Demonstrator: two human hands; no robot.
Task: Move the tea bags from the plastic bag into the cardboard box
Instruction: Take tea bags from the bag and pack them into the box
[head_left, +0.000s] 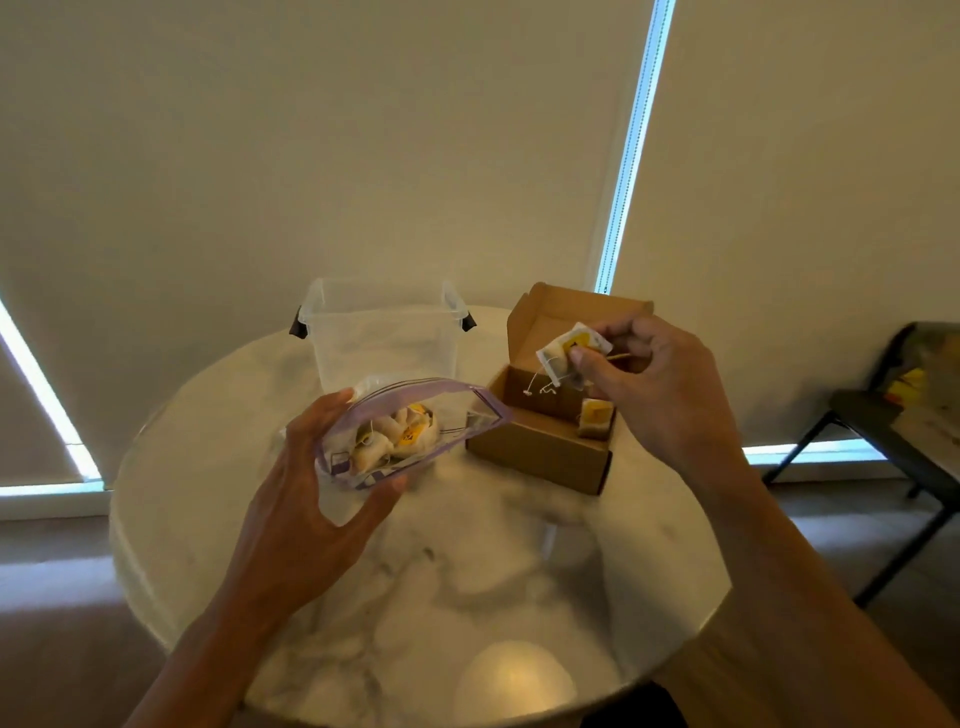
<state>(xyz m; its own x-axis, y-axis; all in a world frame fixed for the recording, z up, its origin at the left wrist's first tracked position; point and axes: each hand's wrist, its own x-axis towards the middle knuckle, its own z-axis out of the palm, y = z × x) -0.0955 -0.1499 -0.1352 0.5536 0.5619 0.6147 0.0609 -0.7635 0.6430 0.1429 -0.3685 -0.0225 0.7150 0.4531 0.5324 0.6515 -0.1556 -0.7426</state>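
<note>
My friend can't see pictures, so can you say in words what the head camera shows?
A person's right hand pinches a tea bag over an open cardboard box with another tea bag in it. The left hand holds an open plastic bag with more tea bags inside. A clear tub stands behind them on the round marble table.

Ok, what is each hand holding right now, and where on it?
The left hand grips the plastic bag at its left end, fingers over and thumb under. The right hand pinches a tea bag by its lower edge, above the open cardboard box.
</note>
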